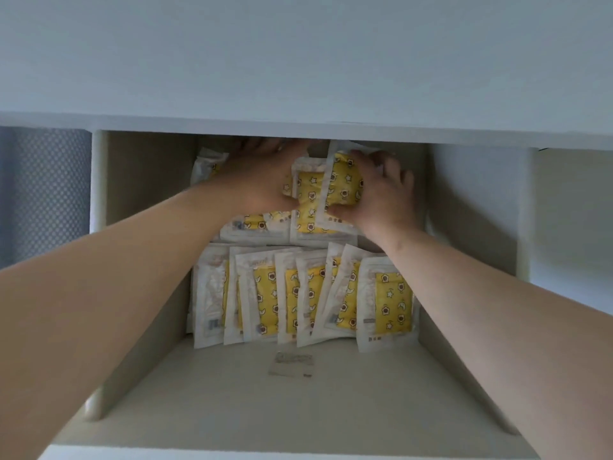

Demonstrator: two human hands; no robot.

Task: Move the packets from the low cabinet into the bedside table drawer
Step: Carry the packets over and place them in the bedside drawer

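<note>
Inside the open compartment of the low cabinet [146,180], white-edged packets [265,300] with yellow printed centres are seen in two tiers. Front row [384,303]: several packets stood on edge, overlapped and leaning on one another, spread across most of the compartment's width. Back tier [255,225]: more of the same, set higher and further in, partly hidden by both forearms. Both hands are reached deep to the back tier, close under the cabinet's top panel [298,61]. Right hand [381,197]: fingers are curled round the right edge of an upright packet [341,184], with the thumb pressed near its lower corner; this packet is gripped and tilted slightly to the left. A second packet [308,200] is stood just beside it, touching it, between the two hands. Left hand [258,180]: laid palm down over the back tier, thumb set against the left edge of the second packet; the fingers are stretched away under the top panel and blurred, so whether anything is clasped cannot be told. A small pale slip [291,363] is noted lying flat on the compartment floor [232,403], in front of the front row and apart from it. A grey dotted surface [43,197] is visible to the left, outside the cabinet's side wall, and a plain white recess [570,210] is seen to the right
</note>
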